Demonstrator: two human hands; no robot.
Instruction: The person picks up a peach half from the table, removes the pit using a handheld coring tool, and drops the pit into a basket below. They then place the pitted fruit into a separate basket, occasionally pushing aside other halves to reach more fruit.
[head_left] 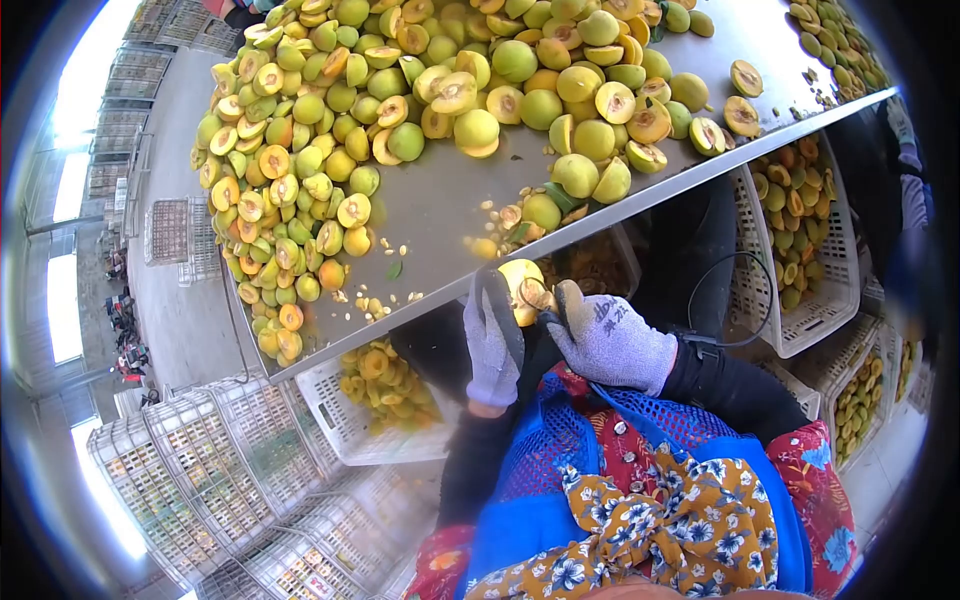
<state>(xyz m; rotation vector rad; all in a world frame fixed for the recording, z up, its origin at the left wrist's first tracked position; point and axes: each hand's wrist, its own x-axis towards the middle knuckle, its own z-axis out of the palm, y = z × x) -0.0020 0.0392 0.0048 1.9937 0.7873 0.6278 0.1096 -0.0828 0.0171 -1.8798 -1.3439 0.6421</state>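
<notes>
My left hand (492, 335), in a grey glove with a dark palm, is closed around a cut yellow-green stone fruit half (522, 285), its pale flesh and brown pit area facing up. My right hand (612, 338), in a matching glove, is closed with its fingertips at the fruit's cut face. A thin dark curved edge shows at those fingertips, but what they hold is too small and covered to name. Both hands are just below the metal table's front edge (450, 288). Loose halves and a leaf (562, 197) lie on the table above them.
A large heap of fruit halves (330, 110) covers much of the table. Pits (372, 305) are scattered near its edge. White crates of halves stand below left (330, 420) and right (790, 335). Stacked crates (200, 470) are at lower left. Another person's sleeve (912, 205) shows at right.
</notes>
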